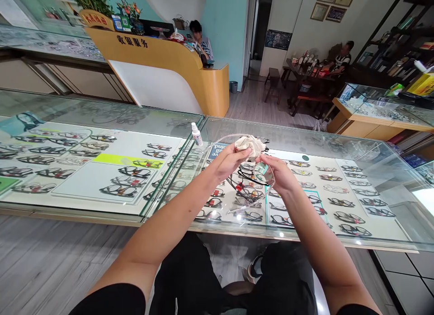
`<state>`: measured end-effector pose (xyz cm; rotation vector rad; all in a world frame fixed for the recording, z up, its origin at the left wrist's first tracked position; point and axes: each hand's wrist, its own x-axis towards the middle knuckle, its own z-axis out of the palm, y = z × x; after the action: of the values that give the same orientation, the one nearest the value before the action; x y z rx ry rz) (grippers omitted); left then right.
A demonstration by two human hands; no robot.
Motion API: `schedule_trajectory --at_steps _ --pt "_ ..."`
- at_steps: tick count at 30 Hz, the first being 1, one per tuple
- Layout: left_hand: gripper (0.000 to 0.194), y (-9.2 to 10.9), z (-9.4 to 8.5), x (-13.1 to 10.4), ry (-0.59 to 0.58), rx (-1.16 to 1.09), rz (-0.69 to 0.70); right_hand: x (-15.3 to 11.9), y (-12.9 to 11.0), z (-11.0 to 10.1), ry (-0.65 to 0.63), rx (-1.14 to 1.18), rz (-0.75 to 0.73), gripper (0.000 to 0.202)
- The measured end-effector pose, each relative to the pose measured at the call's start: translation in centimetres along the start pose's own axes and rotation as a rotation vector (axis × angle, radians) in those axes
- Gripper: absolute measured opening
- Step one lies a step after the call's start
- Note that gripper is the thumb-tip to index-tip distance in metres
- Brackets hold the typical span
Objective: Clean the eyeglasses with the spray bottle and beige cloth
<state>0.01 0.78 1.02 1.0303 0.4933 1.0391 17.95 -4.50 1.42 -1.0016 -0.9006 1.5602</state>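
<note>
Over the glass counter, my left hand [231,160] is closed around a crumpled cream cloth [250,145]. My right hand [280,171] grips a pair of clear-framed eyeglasses [266,175] with its fingertips, close beside the cloth. One lens shows below the fingers, and a transparent temple reaches down to the left; the cloth and fingers hide part of the frame. A small white spray bottle [196,135] stands upright on the glass, left of my hands. Dark-framed eyeglasses [249,174] lie beneath my hands; whether they are on or under the glass I cannot tell.
The glass display case [352,140] holds rows of eyeglasses, and another case [84,109] adjoins it on the left. Beyond are a wooden cashier desk [213,86] with a seated person [203,45], and another person [342,59] at a dark table.
</note>
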Motion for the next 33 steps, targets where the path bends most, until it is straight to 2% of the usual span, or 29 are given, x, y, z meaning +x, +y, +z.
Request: schedule_trajectory --at_steps 4,10,12,16,18,20,23,26,29,33 --pt "0.047 -0.4 -0.2 0.1 0.025 0.086 0.046 0.2 0.7 0.0 -0.006 0.001 -0.002 0.047" --pt "0.058 -1.3 0.2 0.3 0.225 0.217 0.144 0.2 1.5 0.4 -0.045 -0.027 -0.049 0.044" --pt "0.058 -1.0 0.0 0.3 0.200 0.216 0.137 0.2 1.2 0.3 -0.043 -0.001 -0.040 0.044" --pt "0.052 0.0 -0.6 0.2 -0.007 0.165 0.065 0.4 0.6 -0.3 -0.009 0.051 -0.018 0.043" --pt "0.050 0.3 -0.7 0.2 -0.047 0.193 0.066 0.5 0.6 -0.3 0.009 0.065 -0.016 0.042" --pt "0.051 0.4 -0.5 0.1 -0.015 0.244 0.122 0.6 0.7 -0.1 0.008 0.084 -0.021 0.042" --pt "0.055 0.4 0.3 0.0 0.105 0.316 0.223 0.4 1.2 0.8 -0.027 0.089 -0.028 0.045" --pt "0.058 0.5 0.8 -0.2 0.183 0.372 0.246 0.2 1.4 1.3 -0.060 0.061 -0.032 0.047" --pt "0.059 0.5 0.6 -0.1 0.173 0.361 0.226 0.3 1.4 1.1 -0.056 0.069 -0.028 0.046" --pt "0.055 0.2 -0.2 0.5 0.140 0.225 0.196 0.8 1.2 0.2 -0.037 0.082 -0.048 0.043"
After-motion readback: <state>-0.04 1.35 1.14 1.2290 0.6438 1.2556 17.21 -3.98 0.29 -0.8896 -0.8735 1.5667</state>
